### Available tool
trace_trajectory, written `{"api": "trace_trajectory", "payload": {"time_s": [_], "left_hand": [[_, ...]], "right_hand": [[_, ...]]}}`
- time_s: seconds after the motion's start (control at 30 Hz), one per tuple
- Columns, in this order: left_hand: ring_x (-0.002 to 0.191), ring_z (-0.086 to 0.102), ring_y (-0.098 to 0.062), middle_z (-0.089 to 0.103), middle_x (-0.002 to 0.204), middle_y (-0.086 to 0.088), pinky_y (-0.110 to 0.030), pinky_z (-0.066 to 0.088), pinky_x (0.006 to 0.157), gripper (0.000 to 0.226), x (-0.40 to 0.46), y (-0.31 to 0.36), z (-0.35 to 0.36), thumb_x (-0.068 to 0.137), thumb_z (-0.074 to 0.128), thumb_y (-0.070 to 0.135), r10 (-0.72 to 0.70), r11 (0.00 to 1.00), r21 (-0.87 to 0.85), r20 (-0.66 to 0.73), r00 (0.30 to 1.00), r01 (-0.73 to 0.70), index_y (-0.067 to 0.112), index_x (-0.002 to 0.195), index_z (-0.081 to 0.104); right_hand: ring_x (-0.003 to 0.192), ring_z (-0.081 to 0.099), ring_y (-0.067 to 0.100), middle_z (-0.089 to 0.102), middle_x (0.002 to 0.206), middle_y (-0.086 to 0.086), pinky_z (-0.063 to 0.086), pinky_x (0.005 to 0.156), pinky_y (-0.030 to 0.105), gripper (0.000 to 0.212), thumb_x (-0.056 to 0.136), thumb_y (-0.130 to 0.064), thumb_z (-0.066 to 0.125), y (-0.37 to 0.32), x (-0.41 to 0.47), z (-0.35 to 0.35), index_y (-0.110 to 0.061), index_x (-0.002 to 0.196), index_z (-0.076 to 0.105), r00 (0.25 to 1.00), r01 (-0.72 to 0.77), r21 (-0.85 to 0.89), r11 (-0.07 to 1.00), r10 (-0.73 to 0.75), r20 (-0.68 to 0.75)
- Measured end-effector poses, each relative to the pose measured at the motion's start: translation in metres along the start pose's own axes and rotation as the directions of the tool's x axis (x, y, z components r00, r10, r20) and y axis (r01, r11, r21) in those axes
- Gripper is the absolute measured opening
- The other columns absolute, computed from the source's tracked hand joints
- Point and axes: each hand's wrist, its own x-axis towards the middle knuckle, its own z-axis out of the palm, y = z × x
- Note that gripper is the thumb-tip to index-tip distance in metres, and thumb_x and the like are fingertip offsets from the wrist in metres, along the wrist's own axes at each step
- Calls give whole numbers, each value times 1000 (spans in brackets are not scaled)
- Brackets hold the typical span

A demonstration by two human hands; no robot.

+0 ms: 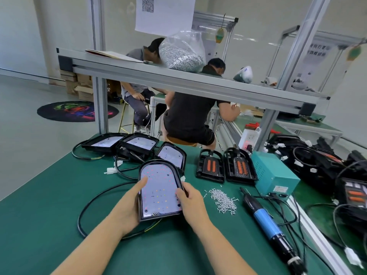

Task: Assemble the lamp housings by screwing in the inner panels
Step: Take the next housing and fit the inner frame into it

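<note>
A black lamp housing (179,180) with a white LED inner panel (159,189) sits between my hands above the green table (49,195). My left hand (132,203) grips its left edge, thumb lying on the panel. My right hand (190,201) grips the right edge, thumb on the panel. A pile of small silver screws (223,200) lies just to the right. A blue and black electric screwdriver (266,221) lies on the table further right. Three housings with panels (139,144) stand behind. Two housings with orange parts inside and no white panel (225,165) lie at centre right.
A teal power box (275,171) stands at the right, black cables around it. More black housings (321,159) are heaped at far right. A bag of screws (181,51) sits on the overhead shelf. Two people work at the bench behind.
</note>
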Motion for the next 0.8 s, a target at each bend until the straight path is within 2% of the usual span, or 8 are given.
{"api": "trace_trajectory", "payload": {"time_s": [0.1, 0.2, 0.33, 0.4, 0.47, 0.53, 0.63, 0.8], "left_hand": [[97, 68, -38, 67, 113, -22, -46, 51, 77, 51, 15, -1, -5, 79, 60, 47, -41, 990, -133, 13, 999, 42, 2, 99, 75], [94, 68, -41, 66, 113, -25, -49, 48, 80, 52, 24, -2, -3, 76, 59, 35, -47, 984, -170, 1, 999, 46, -4, 108, 69], [84, 71, -39, 70, 102, -23, -47, 48, 78, 45, 30, -2, -4, 72, 60, 24, -28, 985, -168, -26, 999, 23, -2, 108, 65], [80, 71, -38, 72, 98, -22, -48, 48, 77, 38, 33, -2, -5, 78, 57, 22, -32, 988, -151, -48, 998, 25, -1, 107, 65], [83, 71, -36, 72, 96, -21, -47, 49, 77, 32, 34, -3, -5, 88, 52, 19, -29, 993, -114, -84, 996, 20, -1, 109, 64], [89, 67, -36, 71, 99, -21, -46, 50, 75, 31, 35, -5, -2, 91, 50, 14, -3, 997, -72, -127, 992, -7, -3, 113, 62], [84, 68, -36, 70, 100, -21, -43, 53, 69, 27, 34, -8, 0, 91, 50, 11, 27, 998, -45, -158, 987, -35, -4, 112, 61], [90, 66, -35, 70, 103, -21, -44, 51, 73, 25, 33, -7, 0, 93, 51, 15, 26, 996, -76, -170, 985, -40, -2, 108, 62]], "right_hand": [[69, 34, 17, 42, 72, 4, 31, 65, 30, 15, 100, -12, 46, 2, 0, -1, -8, 86, 51, 997, 23, -18, 1000, -21, 72], [71, 37, 17, 45, 79, 6, 31, 65, 28, 14, 100, -14, 46, 8, 2, -5, -6, 103, 58, 996, 16, -31, 999, -13, 93], [62, 30, 9, 37, 68, -7, 30, 55, 17, 30, 101, -24, 44, 9, 9, -13, -11, 74, 43, 998, -14, -98, 995, 20, 61], [62, 33, 6, 38, 69, -7, 37, 59, 16, 36, 101, -26, 42, 10, 19, -24, -20, 66, 40, 1000, 13, -206, 979, -16, -13], [89, 53, 13, 59, 97, 0, 44, 82, 30, 25, 101, -29, 42, 16, 33, -40, -21, 93, 65, 996, -13, -472, 881, -28, -81], [123, 45, 25, 50, 135, 8, 36, 100, 36, 37, 101, -33, 41, 23, 46, -61, -14, 131, 55, 985, -150, -720, 678, 41, -166], [135, 33, 26, 36, 150, 6, 29, 108, 39, 44, 101, -33, 40, 32, 58, -90, -14, 141, 43, 969, -235, -834, 499, 52, -242], [142, 22, 30, 25, 157, 8, 23, 113, 43, 48, 102, -36, 36, 40, 73, -112, -17, 146, 34, 962, -272, -874, 403, 93, -257]]}}
